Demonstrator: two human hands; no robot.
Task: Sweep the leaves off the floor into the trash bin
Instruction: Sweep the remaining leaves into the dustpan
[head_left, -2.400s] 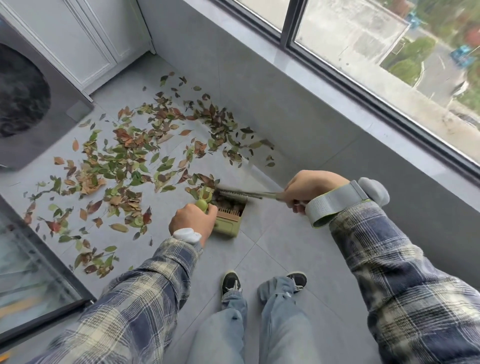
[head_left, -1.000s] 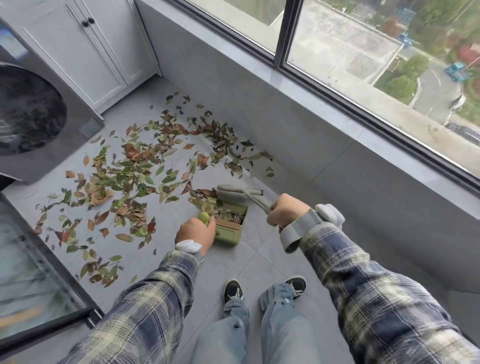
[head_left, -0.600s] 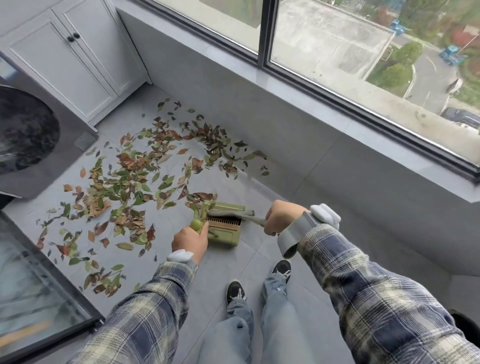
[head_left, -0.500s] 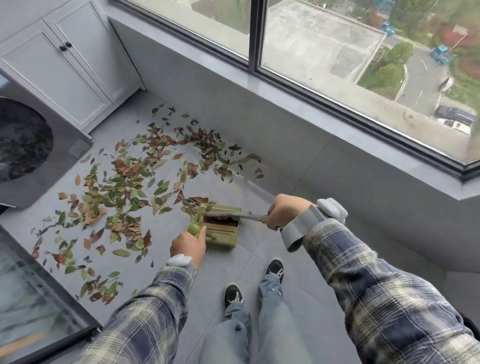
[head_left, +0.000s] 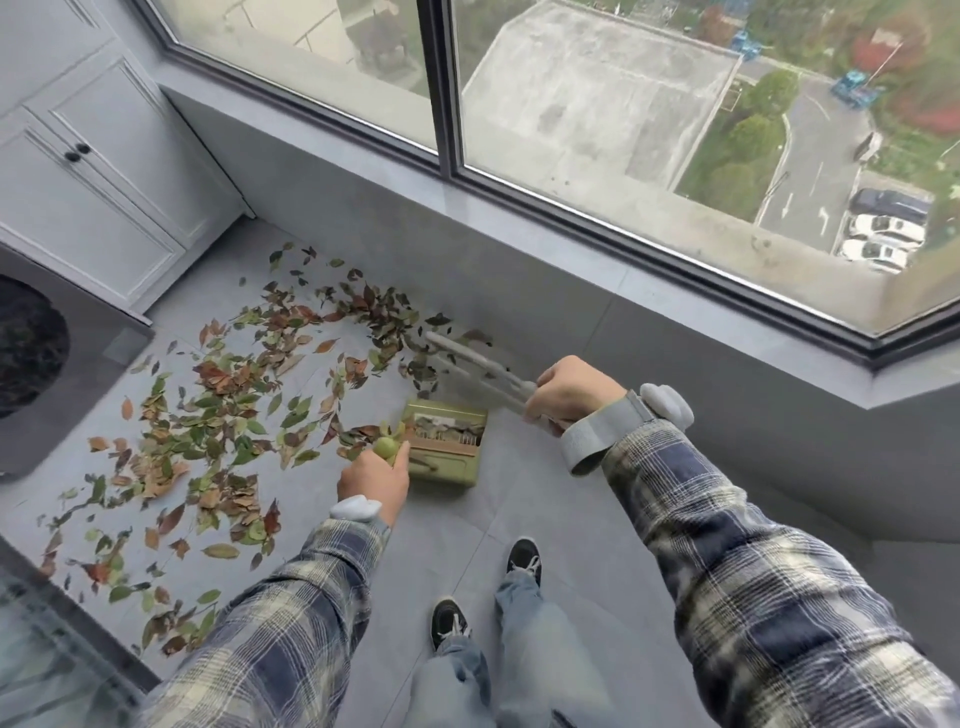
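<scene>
The leaves (head_left: 208, 421) lie scattered over the grey floor (head_left: 545, 514) on the left, green and brown, most of them not yet gathered. They spread from near the white cabinet (head_left: 104, 182) toward the low wall under the window. At their near edge the left hand (head_left: 371, 480) is clenched round the green handle of the dustpan (head_left: 447, 441). It holds the pan on the floor with its open side toward the leaves, apparently so that swept ones slide straight in; a few already lie inside. Just beyond the pan, the grey broom (head_left: 467, 358) reaches out to the leaves along the wall, its far end among them, likely to drag them back toward the pan. The right hand (head_left: 569, 389) grasps the broom's handle in a closed fist. The trash bin is not in view, so emptying the pan looks like a later step.
</scene>
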